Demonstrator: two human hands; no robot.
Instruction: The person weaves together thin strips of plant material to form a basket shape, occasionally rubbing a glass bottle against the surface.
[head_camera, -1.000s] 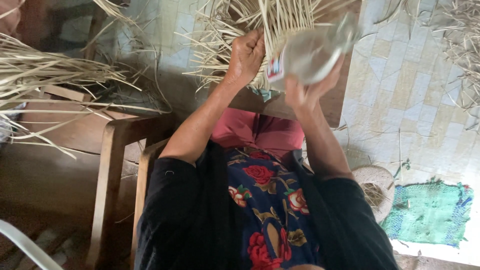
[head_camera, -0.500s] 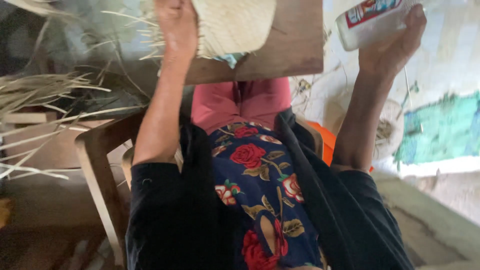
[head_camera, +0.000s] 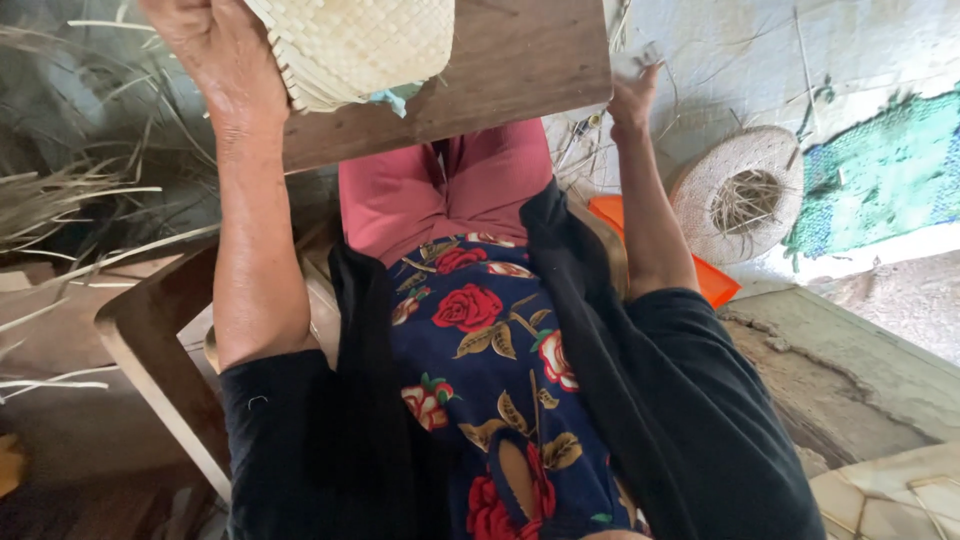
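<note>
Nearest: dark sleeves and a floral-print garment over pink trousers; the person sits on a wooden stool (head_camera: 150, 345).

Middle, left: left hand (head_camera: 215, 55), fingers curled along the edge of a pale woven palm-leaf piece (head_camera: 355, 45), pressing it onto a wooden board (head_camera: 500, 70) across the lap. Loose dry palm strips (head_camera: 60, 200) lie beyond the stool on the left.

Middle, right: right hand (head_camera: 632, 90), lowered past the board's right edge, fingers spread. Something pale shows at its fingertips, too blurred to tell whether it is gripped.

Far right, on the floor: orange tray (head_camera: 700, 270), round woven hat (head_camera: 740, 190) lying brim up, green mat (head_camera: 880, 175).

Changes: half a second ago the right hand held a white bottle raised high; the bottle is now out of sight and the arm has dropped. The left hand keeps its hold on the weaving, which has barely shifted.
</note>
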